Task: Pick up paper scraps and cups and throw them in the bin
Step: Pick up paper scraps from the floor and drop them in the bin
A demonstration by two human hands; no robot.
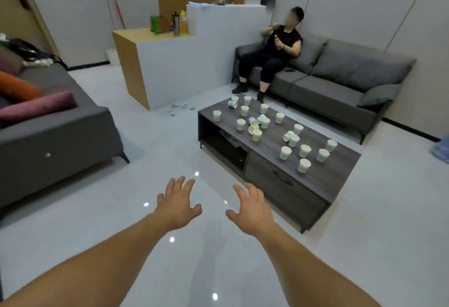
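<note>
Several pale paper cups point(286, 153) stand or lie tipped on a dark wooden coffee table point(313, 180) ahead and to the right. A few paper scraps point(181, 108) lie on the floor by the base of the white counter. My left hand point(177, 206) and my right hand point(252, 208) reach forward over the bare floor, fingers spread and holding nothing, short of the table's near corner. No bin is in view.
A grey sofa point(56, 141) with cushions stands at the left. A second grey sofa point(340, 88) holds a seated person point(272, 56) behind the table. A white and wood counter point(184, 63) stands at the back, with another person behind it. Glossy floor point(158, 161) lies between.
</note>
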